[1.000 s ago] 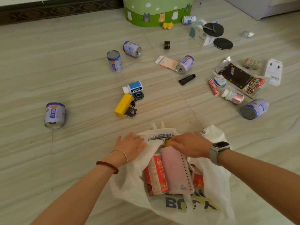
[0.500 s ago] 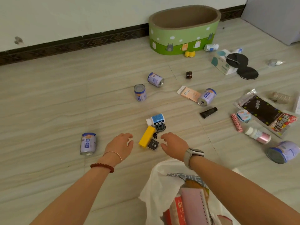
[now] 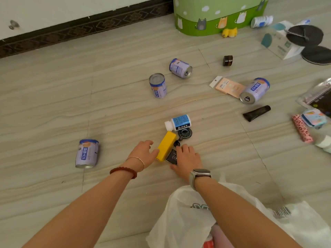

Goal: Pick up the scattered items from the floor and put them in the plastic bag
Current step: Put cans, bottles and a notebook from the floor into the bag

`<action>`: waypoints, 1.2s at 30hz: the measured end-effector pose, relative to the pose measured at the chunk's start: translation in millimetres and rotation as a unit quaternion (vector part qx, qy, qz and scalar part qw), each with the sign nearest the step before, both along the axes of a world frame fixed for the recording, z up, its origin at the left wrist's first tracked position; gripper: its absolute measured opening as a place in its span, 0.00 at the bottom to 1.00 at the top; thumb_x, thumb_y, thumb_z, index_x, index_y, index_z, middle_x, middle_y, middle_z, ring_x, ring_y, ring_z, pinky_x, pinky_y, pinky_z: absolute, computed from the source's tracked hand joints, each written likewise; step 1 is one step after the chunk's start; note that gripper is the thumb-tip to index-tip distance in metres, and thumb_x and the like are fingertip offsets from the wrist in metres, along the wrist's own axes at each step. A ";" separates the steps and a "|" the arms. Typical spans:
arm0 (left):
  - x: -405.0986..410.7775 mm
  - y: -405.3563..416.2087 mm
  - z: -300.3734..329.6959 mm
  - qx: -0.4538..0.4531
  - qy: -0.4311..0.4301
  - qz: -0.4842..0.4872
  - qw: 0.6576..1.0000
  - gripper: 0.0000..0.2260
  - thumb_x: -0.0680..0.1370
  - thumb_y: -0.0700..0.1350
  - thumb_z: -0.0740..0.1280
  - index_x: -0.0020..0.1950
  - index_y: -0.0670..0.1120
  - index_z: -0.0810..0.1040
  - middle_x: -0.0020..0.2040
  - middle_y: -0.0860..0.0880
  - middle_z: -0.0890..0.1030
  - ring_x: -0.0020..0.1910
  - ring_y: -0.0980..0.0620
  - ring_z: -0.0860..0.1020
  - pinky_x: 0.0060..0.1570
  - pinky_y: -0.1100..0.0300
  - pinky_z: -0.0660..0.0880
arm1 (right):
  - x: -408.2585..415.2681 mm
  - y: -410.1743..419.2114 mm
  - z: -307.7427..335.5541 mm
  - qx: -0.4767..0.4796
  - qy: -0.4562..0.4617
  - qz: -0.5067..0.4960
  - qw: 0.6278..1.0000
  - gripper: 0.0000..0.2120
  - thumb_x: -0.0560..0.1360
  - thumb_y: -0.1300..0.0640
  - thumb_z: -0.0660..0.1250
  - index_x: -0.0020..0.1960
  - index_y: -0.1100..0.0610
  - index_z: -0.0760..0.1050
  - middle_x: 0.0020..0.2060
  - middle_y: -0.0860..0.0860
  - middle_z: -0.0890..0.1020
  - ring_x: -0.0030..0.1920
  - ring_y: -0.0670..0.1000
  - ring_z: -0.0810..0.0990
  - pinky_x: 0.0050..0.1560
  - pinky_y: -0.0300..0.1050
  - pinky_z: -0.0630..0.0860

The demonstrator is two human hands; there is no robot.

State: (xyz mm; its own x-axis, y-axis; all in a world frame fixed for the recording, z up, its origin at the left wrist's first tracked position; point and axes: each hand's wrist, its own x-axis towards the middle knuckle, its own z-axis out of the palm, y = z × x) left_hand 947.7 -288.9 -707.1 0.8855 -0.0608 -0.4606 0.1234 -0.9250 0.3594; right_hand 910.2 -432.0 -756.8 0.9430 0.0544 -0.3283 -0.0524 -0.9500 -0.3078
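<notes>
Yellow box (image 3: pixel 166 148) lies flat, long axis pointing away between both hands.

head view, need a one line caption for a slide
Both hands, left hand and right hand, reach the yellow rectangular box and small black card on the floor beyond the white plastic bag.

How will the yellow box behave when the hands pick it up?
The yellow box looks stiff, with crisp flat faces, so it should keep its shape. Lying flat, it likely won't roll. The left hand touches its side and could nudge it sideways on the smooth floor.
</notes>
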 end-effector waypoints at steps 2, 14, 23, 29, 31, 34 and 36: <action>4.1 -6.3 -20.7 -0.001 0.007 -0.011 1.000 0.24 0.76 0.51 0.63 0.69 0.42 0.65 0.66 0.41 0.70 0.63 0.43 0.71 0.62 0.54 0.68 | -0.2 0.9 -7.4 -0.002 -0.024 -0.006 1.000 0.22 0.74 0.50 0.62 0.63 0.58 0.64 0.61 0.56 0.69 0.61 0.57 0.67 0.55 0.50 0.69; -23.1 -31.2 20.2 -0.273 -0.117 0.046 0.954 0.22 0.67 0.52 0.60 0.57 0.42 0.75 0.47 0.46 0.75 0.44 0.48 0.71 0.44 0.59 0.65 | -51.9 -57.0 90.0 0.421 -0.108 -0.312 0.845 0.20 0.71 0.61 0.68 0.59 0.54 0.64 0.57 0.53 0.75 0.55 0.52 0.75 0.61 0.47 0.71; -101.4 -68.7 71.4 -0.373 -0.038 -0.202 0.905 0.26 0.64 0.54 0.63 0.58 0.43 0.77 0.45 0.51 0.77 0.37 0.61 0.73 0.36 0.81 0.67 | -154.6 -93.2 179.9 0.436 -0.259 -0.381 0.773 0.09 0.76 0.62 0.63 0.55 0.57 0.69 0.44 0.49 0.77 0.42 0.48 0.80 0.48 0.41 0.78; -146.7 -63.6 59.8 -0.284 0.036 -0.402 0.870 0.31 0.59 0.64 0.57 0.58 0.52 0.77 0.49 0.56 0.78 0.44 0.63 0.76 0.40 0.78 0.69 | -220.9 -104.5 175.2 0.449 -0.181 -0.355 0.800 0.07 0.77 0.62 0.62 0.54 0.54 0.69 0.43 0.49 0.76 0.33 0.54 0.79 0.40 0.50 0.79; -164.1 -63.7 55.6 -0.224 0.045 -0.467 0.854 0.33 0.60 0.65 0.55 0.60 0.54 0.76 0.50 0.55 0.78 0.45 0.55 0.76 0.42 0.75 0.70 | -248.1 -98.2 172.1 0.472 -0.119 -0.329 0.809 0.08 0.76 0.62 0.62 0.52 0.51 0.70 0.46 0.50 0.76 0.36 0.56 0.80 0.40 0.48 0.80; -185.3 -64.3 51.8 -0.191 0.090 -0.486 0.848 0.29 0.61 0.66 0.57 0.59 0.57 0.75 0.50 0.48 0.80 0.46 0.48 0.77 0.48 0.58 0.75 | -280.2 -90.8 161.3 0.462 -0.049 -0.290 0.837 0.10 0.75 0.61 0.64 0.51 0.47 0.69 0.49 0.51 0.76 0.44 0.60 0.82 0.46 0.51 0.80; -196.6 -69.2 49.5 -0.164 0.086 -0.500 0.846 0.25 0.64 0.64 0.60 0.59 0.57 0.73 0.49 0.49 0.80 0.47 0.49 0.77 0.48 0.59 0.74 | -292.5 -89.9 150.3 0.424 -0.019 -0.264 0.866 0.11 0.74 0.57 0.66 0.53 0.45 0.69 0.51 0.50 0.77 0.50 0.58 0.80 0.51 0.53 0.79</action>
